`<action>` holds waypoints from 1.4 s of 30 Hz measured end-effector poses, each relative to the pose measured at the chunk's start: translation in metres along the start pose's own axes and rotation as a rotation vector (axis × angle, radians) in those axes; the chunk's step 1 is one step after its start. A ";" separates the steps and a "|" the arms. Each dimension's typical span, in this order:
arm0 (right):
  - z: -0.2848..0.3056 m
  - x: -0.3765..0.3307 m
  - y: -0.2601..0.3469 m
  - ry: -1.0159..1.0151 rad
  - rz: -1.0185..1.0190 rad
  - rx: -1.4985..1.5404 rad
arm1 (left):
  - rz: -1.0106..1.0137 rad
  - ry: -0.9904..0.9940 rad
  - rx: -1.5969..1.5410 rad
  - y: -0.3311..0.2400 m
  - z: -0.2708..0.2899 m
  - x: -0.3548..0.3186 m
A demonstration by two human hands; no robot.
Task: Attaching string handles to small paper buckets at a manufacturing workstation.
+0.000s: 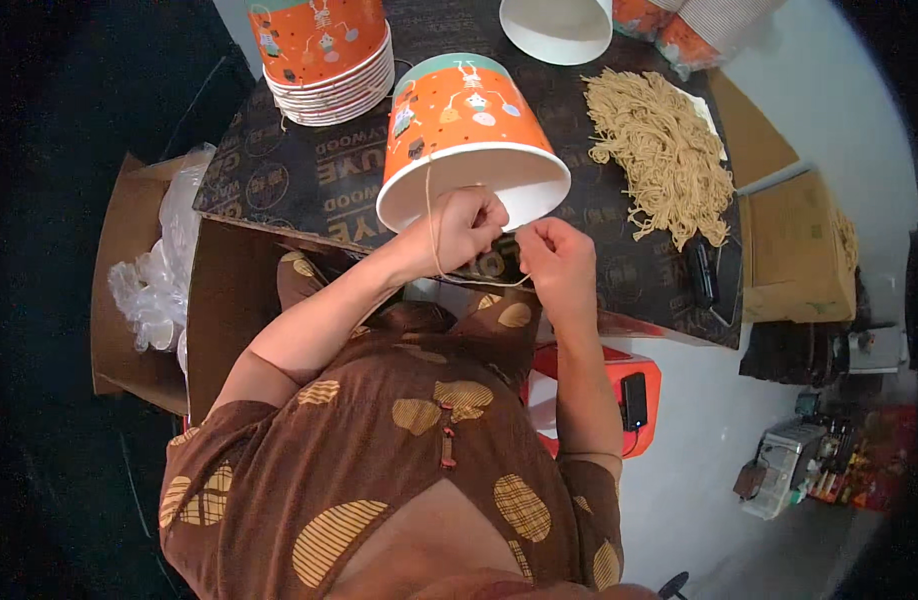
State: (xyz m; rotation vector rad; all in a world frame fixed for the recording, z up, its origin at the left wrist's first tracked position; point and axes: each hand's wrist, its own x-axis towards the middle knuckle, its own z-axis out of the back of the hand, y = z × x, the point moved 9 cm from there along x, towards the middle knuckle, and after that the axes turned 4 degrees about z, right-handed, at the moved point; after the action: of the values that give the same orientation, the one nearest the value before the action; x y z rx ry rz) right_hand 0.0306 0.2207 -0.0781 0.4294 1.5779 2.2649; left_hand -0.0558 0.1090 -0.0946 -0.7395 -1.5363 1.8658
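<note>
An orange paper bucket with a white inside lies tilted on the dark board, its open mouth toward me. My left hand grips its rim at the front and pinches a thin tan string that runs up over the bucket's side. My right hand sits just to the right, fingers closed on the other end of that string, which loops below between both hands.
A stack of orange buckets stands at the back left, a white bucket at the back. A heap of tan strings lies at the right. Cardboard boxes flank the board; a box with clear plastic is left. A red stool is below.
</note>
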 end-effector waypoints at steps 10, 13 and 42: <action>-0.008 -0.021 0.053 -0.076 0.479 -0.131 | -0.139 -0.070 0.144 -0.017 -0.002 -0.006; 0.008 -0.025 0.060 -0.237 0.502 -0.155 | -0.010 0.000 0.016 -0.005 -0.003 -0.004; -0.025 0.000 0.022 0.001 0.314 -0.403 | -0.048 0.017 -0.151 -0.003 -0.001 -0.003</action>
State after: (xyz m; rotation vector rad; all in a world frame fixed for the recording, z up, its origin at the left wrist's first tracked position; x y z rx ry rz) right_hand 0.0176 0.1928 -0.0653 0.5948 1.0674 2.7339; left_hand -0.0526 0.1082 -0.0921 -0.7770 -1.6831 1.7182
